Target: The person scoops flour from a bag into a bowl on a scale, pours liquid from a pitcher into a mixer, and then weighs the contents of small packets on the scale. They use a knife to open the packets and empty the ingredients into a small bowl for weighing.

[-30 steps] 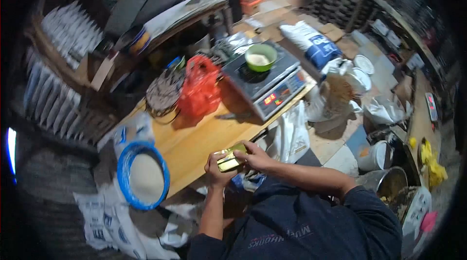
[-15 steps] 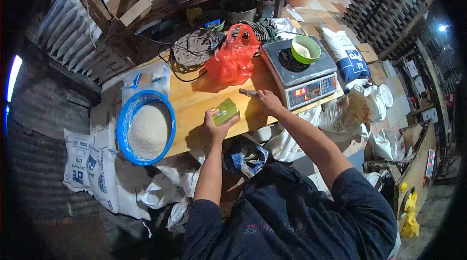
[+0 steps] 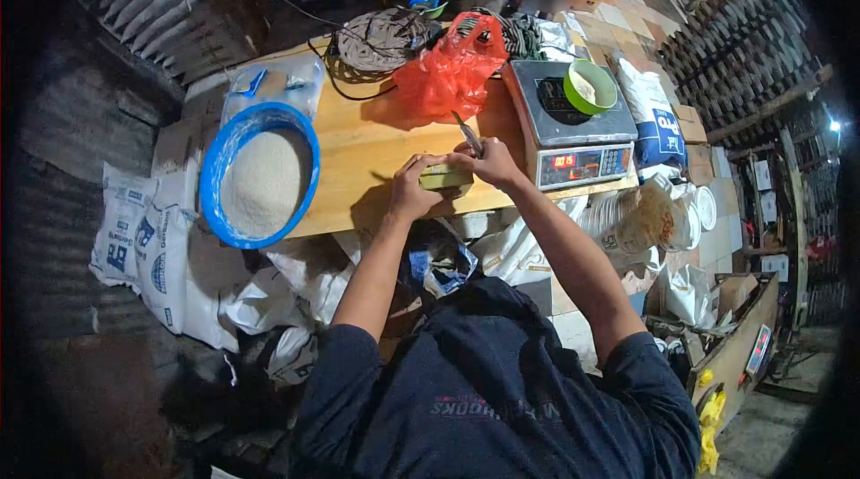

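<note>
Near the front edge of the wooden table (image 3: 345, 206), my left hand (image 3: 417, 185) grips a small yellow-green packet (image 3: 446, 178). My right hand (image 3: 491, 164) is wrapped round a narrow tool (image 3: 468, 135), whose tip points up and away from me. Its fingers meet the packet's top side, beside the left fingers. Behind both hands lies a crumpled red plastic bag (image 3: 452, 76). To the right, a digital scale (image 3: 573, 125) bears a green bowl (image 3: 590, 87) with pale powder inside.
A blue basin (image 3: 212, 176) of white grainy stuff stands at the table's left end, by a clear plastic bag (image 3: 296, 89). Coiled cord (image 3: 381, 40) lies at the back. White sacks (image 3: 166, 264) lean below left; stacked tubs (image 3: 627, 218) stand right.
My right hand has come in beside my left hand, bringing the tool to the packet. The packet is now turned more edge-on. The head view has shifted.
</note>
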Demonstrator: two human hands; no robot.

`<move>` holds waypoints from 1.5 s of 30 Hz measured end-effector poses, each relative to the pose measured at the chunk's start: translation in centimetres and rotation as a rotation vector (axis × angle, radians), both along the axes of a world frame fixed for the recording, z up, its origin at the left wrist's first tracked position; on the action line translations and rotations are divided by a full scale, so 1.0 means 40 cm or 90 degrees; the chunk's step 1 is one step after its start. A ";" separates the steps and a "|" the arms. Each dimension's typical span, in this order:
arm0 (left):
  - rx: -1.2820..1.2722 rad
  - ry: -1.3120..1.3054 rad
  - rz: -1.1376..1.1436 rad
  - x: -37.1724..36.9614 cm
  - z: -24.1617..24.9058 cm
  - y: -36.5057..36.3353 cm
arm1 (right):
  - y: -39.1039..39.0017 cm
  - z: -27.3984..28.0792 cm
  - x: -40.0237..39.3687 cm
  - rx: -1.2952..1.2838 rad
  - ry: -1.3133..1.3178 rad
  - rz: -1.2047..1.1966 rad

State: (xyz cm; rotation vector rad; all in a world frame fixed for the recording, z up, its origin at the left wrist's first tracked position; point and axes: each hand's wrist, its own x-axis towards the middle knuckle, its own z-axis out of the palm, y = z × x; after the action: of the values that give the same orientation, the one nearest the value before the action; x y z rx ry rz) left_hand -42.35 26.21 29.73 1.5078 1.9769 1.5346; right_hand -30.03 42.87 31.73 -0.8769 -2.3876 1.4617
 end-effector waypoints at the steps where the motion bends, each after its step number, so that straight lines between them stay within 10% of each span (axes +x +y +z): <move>1: 0.003 -0.022 0.000 0.003 -0.002 0.001 | -0.006 -0.004 -0.002 -0.062 -0.016 -0.028; 4: 0.027 -0.036 0.001 0.005 -0.007 0.001 | -0.012 -0.005 -0.008 -0.164 -0.024 -0.067; 8: 0.001 0.023 0.033 0.008 -0.017 0.008 | 0.017 -0.007 -0.005 0.318 -0.070 -0.003; 16: 0.050 0.211 0.038 0.021 0.007 0.012 | 0.319 0.651 0.183 -0.003 0.322 -0.283; 20: 0.016 0.345 0.024 0.030 0.023 0.013 | 0.440 0.839 0.272 -0.118 0.211 -0.327; 22: 0.068 0.058 -0.038 0.032 -0.045 0.006 | 0.350 0.751 0.243 0.106 -0.076 -0.228; 25: 0.018 0.704 -0.054 0.029 -0.011 0.013 | 0.190 0.512 0.169 0.284 -0.290 0.055; 26: -0.089 0.764 -0.113 0.027 -0.009 0.021 | 0.138 0.377 0.169 0.358 -0.047 0.148; 28: 0.014 -0.461 -0.282 0.057 -0.017 0.044 | -0.012 0.213 0.129 0.424 -0.081 0.099; 30: -0.120 -0.663 -0.252 -0.009 -0.134 0.073 | -0.119 0.100 0.109 0.250 -0.037 0.055; 32: -0.106 -0.278 -0.180 -0.013 -0.180 0.100 | -0.164 0.028 0.120 0.494 0.125 0.073; 34: 0.034 -0.346 -0.179 0.056 -0.086 0.046 | -0.200 0.023 0.140 0.476 0.079 0.056; 36: 0.013 0.171 -0.062 0.044 -0.004 0.038 | -0.211 0.029 0.144 0.463 0.044 0.042; 45: 0.019 0.043 -0.036 0.061 -0.010 0.043 | -0.122 0.015 0.150 0.265 0.087 0.081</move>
State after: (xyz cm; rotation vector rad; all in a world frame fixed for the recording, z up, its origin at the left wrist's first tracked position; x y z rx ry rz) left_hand -39.91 27.94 29.32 1.6343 1.9379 1.5157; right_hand -24.03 37.99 32.32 -0.5169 -2.5428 0.9652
